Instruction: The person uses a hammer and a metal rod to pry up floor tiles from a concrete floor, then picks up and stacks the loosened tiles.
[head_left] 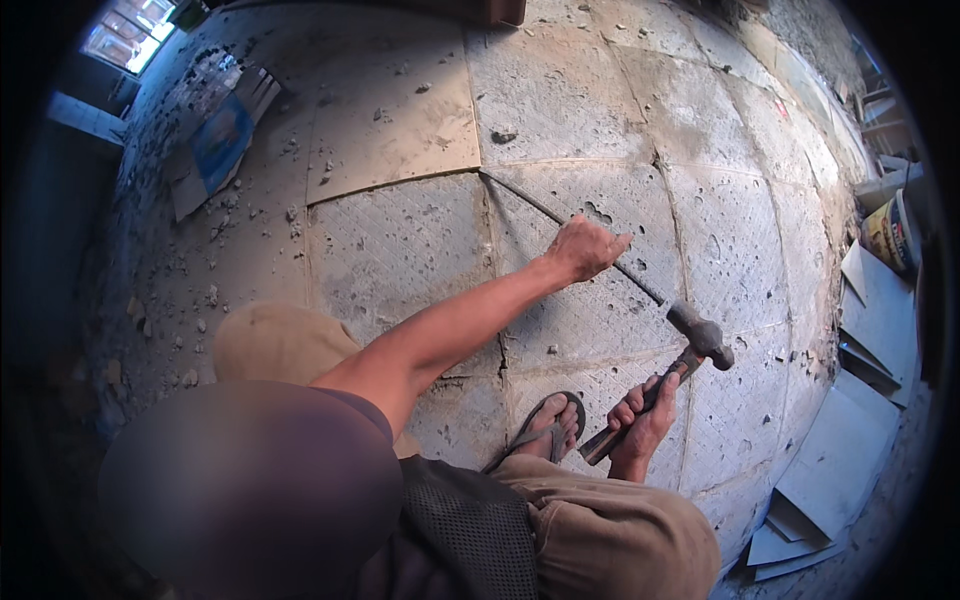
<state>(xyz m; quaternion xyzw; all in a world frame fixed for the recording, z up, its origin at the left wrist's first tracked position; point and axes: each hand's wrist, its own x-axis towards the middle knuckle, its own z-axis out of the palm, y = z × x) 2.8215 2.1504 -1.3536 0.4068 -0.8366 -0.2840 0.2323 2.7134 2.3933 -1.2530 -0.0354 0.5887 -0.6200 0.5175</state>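
My left hand (588, 250) is wrapped round a long thin metal chisel (528, 198). The chisel slants down to the right, its far tip at the corner of a tan floor tile (395, 130). That tile's near edge stands a little above the rough grey bed (400, 240) beside it. In my right hand (650, 425) is a hammer (700, 335), gripped by its dark wooden handle. The hammer's head lies at the chisel's near end; whether they touch I cannot tell.
Grey squares of scored, pitted mortar (730, 220) spread ahead and right. Loose rubble (215, 250) and a torn blue-printed cardboard piece (222, 135) lie left. Lifted tiles (840, 450) are stacked at right, near a bucket (890, 232). My sandalled foot (555, 425) is beside the hammer handle.
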